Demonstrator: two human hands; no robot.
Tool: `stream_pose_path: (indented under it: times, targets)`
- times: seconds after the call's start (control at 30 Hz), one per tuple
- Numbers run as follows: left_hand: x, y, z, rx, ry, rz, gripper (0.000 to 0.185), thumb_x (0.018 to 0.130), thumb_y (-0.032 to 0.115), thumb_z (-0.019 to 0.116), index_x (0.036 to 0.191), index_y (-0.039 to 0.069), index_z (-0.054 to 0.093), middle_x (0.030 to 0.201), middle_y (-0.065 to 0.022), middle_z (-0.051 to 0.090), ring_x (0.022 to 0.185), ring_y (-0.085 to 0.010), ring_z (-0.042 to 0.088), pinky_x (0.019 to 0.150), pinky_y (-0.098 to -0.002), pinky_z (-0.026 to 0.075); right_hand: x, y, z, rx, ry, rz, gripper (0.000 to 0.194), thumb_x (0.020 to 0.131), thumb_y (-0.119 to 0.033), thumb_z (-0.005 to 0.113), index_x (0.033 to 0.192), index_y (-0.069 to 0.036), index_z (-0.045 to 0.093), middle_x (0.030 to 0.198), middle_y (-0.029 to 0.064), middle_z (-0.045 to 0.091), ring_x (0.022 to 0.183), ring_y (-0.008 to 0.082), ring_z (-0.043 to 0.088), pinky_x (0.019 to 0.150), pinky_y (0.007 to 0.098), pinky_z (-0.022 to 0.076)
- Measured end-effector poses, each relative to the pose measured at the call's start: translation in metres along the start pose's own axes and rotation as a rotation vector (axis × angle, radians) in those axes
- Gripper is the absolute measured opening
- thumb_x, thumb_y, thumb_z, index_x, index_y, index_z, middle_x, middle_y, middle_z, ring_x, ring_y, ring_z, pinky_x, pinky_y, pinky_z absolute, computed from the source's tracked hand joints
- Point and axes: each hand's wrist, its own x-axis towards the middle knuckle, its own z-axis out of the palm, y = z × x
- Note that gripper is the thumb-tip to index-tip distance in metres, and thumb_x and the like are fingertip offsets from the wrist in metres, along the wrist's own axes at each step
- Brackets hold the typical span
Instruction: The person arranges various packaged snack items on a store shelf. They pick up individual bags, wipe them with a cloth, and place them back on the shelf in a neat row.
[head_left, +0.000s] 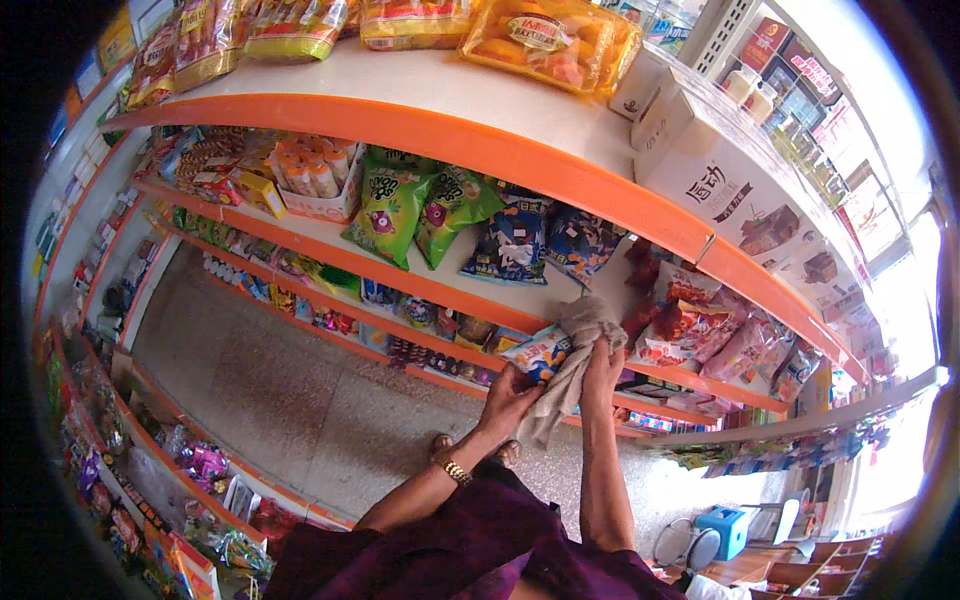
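My left hand (511, 397) grips a small blue and white snack bag (538, 354) by its lower end, in front of the middle shelf. In my right hand (602, 367) is a greyish-beige cloth (589, 322), bunched against the bag's upper right side. A loose tail of the cloth hangs down between my forearms. Just behind my hands runs the orange front edge of the shelf (450, 294). Dark blue snack bags (510, 238) stand behind and to the left, and red and pink snack bags (690, 319) lie to the right.
Two green snack bags (390, 206) and a white carton of wrapped rolls (319, 199) share the middle shelf. Above, the upper shelf (420, 82) juts out, bearing packaged food and white boxes (750, 172). A blue stool (724, 531) stands at the lower right on the floor (292, 390).
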Motion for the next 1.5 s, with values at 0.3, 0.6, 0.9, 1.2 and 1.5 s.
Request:
stream_pose_path:
  times: [0.3, 0.6, 0.9, 1.2, 1.5]
  targets:
    - [0.013, -0.015, -0.028, -0.262, 0.159, -0.304, 0.057, 0.088, 0.009, 0.087, 0.137, 0.009, 0.059, 0.126, -0.0034, 0.071, 0.116, -0.0171, 0.066, 0.100, -0.0368, 0.054, -0.038, 0.035, -0.016, 0.302, -0.117, 0.200, 0.041, 0.109, -0.024, 0.061, 0.146, -0.007, 0.055, 0.131, 0.0103, 0.067, 0.116, 0.0278, 0.068, 0.093, 0.0438, 0.0600]
    - [-0.025, 0.003, -0.062, -0.457, 0.017, -0.426, 0.053, 0.088, 0.006, 0.079, 0.139, 0.007, 0.063, 0.125, -0.0068, 0.074, 0.113, -0.0231, 0.072, 0.092, -0.0433, 0.063, -0.078, 0.005, -0.063, 0.225, -0.082, 0.220, 0.053, 0.105, -0.023, 0.068, 0.152, -0.005, 0.050, 0.135, 0.0111, 0.067, 0.122, 0.0243, 0.066, 0.104, 0.0402, 0.0551]
    - [-0.031, 0.016, -0.055, -0.702, -0.100, -0.325, 0.056, 0.092, 0.011, 0.078, 0.143, 0.004, 0.057, 0.130, -0.0127, 0.072, 0.113, -0.0276, 0.074, 0.091, -0.0448, 0.066, -0.116, 0.000, -0.022, 0.462, -0.292, 0.691, 0.053, 0.110, -0.034, 0.062, 0.153, -0.004, 0.050, 0.140, 0.0139, 0.065, 0.120, 0.0248, 0.069, 0.096, 0.0444, 0.0609]
    - [0.008, 0.048, -0.016, -0.595, 0.232, 0.010, 0.061, 0.089, 0.013, 0.086, 0.142, 0.006, 0.058, 0.130, -0.0088, 0.070, 0.115, -0.0248, 0.071, 0.096, -0.0433, 0.063, -0.113, 0.065, -0.044, 0.652, -0.334, 0.756, 0.048, 0.106, -0.023, 0.061, 0.150, -0.006, 0.049, 0.136, 0.0146, 0.064, 0.125, 0.0281, 0.062, 0.105, 0.0448, 0.0534]
    - [0.012, 0.036, 0.059, -0.059, 0.319, 0.274, 0.049, 0.091, 0.010, 0.086, 0.132, 0.000, 0.060, 0.124, -0.0084, 0.071, 0.104, -0.0165, 0.071, 0.088, -0.0315, 0.060, -0.086, -0.013, -0.106, -0.325, -0.394, -0.425, 0.051, 0.096, -0.016, 0.073, 0.142, 0.000, 0.059, 0.134, 0.0185, 0.063, 0.124, 0.0365, 0.058, 0.110, 0.0476, 0.0459]
